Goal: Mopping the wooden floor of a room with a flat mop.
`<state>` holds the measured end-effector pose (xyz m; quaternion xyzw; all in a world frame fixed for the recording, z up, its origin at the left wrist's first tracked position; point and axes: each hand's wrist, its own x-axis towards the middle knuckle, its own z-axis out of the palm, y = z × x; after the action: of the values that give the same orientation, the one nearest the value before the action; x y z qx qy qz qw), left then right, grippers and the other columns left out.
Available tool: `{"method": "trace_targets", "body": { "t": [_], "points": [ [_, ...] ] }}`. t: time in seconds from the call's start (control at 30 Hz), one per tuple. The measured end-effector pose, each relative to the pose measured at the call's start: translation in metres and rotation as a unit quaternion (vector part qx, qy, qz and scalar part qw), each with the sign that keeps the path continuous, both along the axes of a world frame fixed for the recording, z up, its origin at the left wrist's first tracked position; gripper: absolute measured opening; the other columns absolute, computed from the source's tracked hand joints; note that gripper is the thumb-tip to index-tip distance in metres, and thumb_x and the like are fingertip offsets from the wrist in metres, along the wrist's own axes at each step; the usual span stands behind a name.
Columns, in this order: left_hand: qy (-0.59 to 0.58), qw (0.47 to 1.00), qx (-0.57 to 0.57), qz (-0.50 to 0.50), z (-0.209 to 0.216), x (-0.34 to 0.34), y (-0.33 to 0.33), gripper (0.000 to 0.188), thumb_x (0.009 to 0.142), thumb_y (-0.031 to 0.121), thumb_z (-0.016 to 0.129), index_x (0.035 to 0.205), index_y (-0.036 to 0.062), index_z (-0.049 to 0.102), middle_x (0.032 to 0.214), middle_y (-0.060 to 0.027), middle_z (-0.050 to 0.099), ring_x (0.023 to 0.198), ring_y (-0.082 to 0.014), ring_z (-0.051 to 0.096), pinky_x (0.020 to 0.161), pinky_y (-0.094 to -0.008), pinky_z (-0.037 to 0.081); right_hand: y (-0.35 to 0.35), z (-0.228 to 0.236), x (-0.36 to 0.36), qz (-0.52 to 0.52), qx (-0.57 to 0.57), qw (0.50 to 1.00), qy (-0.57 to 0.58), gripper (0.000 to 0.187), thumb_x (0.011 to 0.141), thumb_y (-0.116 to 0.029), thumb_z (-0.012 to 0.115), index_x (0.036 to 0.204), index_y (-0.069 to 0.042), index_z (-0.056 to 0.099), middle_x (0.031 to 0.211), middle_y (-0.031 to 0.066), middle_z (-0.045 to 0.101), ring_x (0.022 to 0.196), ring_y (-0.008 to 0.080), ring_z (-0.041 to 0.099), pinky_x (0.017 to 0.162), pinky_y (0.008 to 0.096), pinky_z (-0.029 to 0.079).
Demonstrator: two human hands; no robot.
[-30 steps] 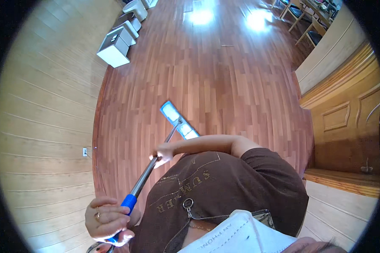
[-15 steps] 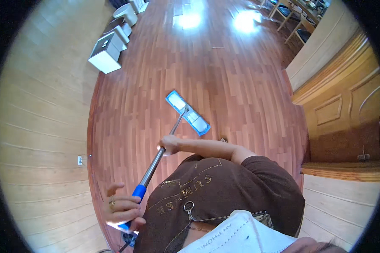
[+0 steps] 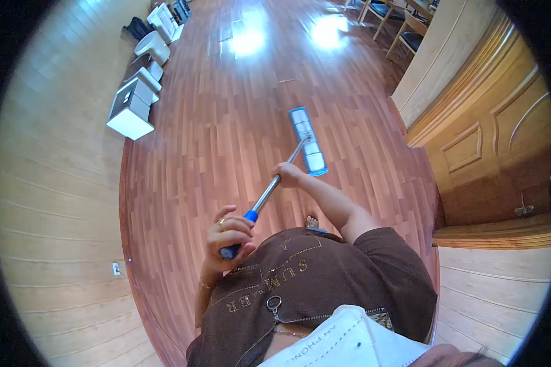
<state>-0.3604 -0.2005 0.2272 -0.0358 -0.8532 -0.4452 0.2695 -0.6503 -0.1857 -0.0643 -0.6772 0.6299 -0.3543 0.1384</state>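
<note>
A flat mop [image 3: 267,194] slants from my body up and away over the floor. My left hand [image 3: 230,235] is closed round the blue grip at the near end of its pole, one finger lifted slightly, a ring on another. Farther up, my right hand [image 3: 287,174] wraps the metal pole. The mop's long flat head [image 3: 313,153], white on top with a blue fringe, lies on the floor ahead, turned nearly lengthwise. Its underside is hidden.
Reddish wood-plank floor [image 3: 226,122] runs ahead between a pale panelled wall [image 3: 61,183] and a wooden door [image 3: 490,159]. White toilets and a white cabinet [image 3: 130,116] line the left wall. Chairs [image 3: 409,35] stand at far right. My sandalled foot [image 3: 313,222] shows below the mop.
The mop head has moved forward and to the right and has turned more lengthwise. Both hands have travelled forward and right with the pole. My foot has come into fuller view.
</note>
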Motion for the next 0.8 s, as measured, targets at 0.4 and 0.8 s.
{"method": "trace_targets", "body": {
  "t": [0.4, 0.8],
  "points": [
    [-0.118, 0.984, -0.027, -0.131, -0.085, -0.187, 0.011, 0.020, 0.077, 0.015, 0.075, 0.091, 0.0092, 0.063, 0.110, -0.0062, 0.066, 0.122, -0.0261, 0.054, 0.103, -0.0437, 0.030, 0.118, -0.040, -0.178, -0.348, 0.116, 0.930, 0.037, 0.014, 0.072, -0.013, 0.064, 0.085, -0.009, 0.062, 0.094, 0.0128, 0.061, 0.096, 0.0329, 0.058, 0.079, 0.0430, 0.048],
    [-0.095, 0.954, 0.017, -0.286, -0.056, -0.244, -0.031, 0.019, 0.073, 0.008, 0.075, 0.080, 0.0068, 0.057, 0.092, -0.0077, 0.062, 0.109, -0.0284, 0.058, 0.096, -0.0439, 0.037, 0.119, -0.008, -0.174, -0.450, -0.079, 0.887, 0.074, 0.027, 0.073, -0.019, 0.075, 0.078, -0.005, 0.052, 0.079, 0.0140, 0.054, 0.080, 0.0357, 0.053, 0.073, 0.0460, 0.043]
  ]
}}
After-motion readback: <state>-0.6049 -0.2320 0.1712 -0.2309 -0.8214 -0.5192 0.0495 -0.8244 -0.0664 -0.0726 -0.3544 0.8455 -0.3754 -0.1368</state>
